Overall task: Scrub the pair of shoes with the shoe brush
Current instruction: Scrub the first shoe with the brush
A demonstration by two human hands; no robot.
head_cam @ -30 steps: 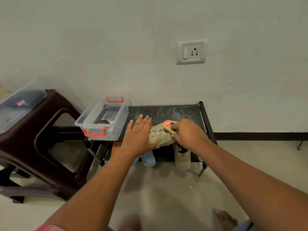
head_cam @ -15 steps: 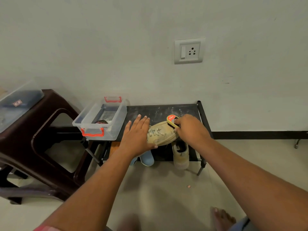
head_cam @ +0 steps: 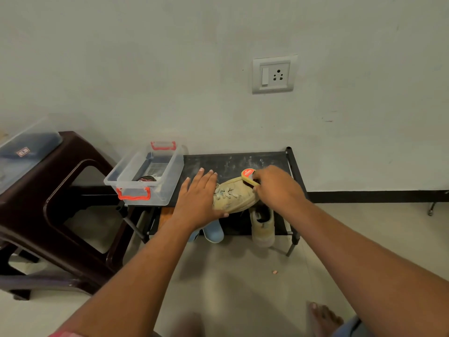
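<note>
Beige lace-up sneaker (head_cam: 234,197) lies on the top shelf of a black shoe rack (head_cam: 230,164), toe pointing right, laces up; the left hand (head_cam: 199,201) lies flat over its heel end, fingers straight and close together, thumb stretched along the shoe's near edge, pressing it down; the right hand (head_cam: 275,188) curls its fingers round a yellow shoe brush (head_cam: 248,175) with a red oval label on its back, and the brush rests on the sneaker's toe end at the far side; whether the bristles touch the fabric cannot be told, as the hand covers most of the brush.

Second sneaker (head_cam: 263,227) of the same beige stands on the lower shelf just below the right hand, toe pointing out over the shelf's front edge; beside it, to the left and partly behind the left wrist, a pale blue slipper (head_cam: 214,234) pokes out likewise.

Clear plastic box (head_cam: 159,171) with red handles sits on the left end of the rack's top, near the left hand but apart from it; a dark round tin (head_cam: 147,179) lies inside; a dark brown plastic stool (head_cam: 60,190) stands to the left of the rack, with another clear container (head_cam: 26,152) on its seat; a switched wall socket (head_cam: 274,74) is set in the wall above the rack; a bare foot (head_cam: 324,317) shows on the tiled floor at the bottom right.
</note>
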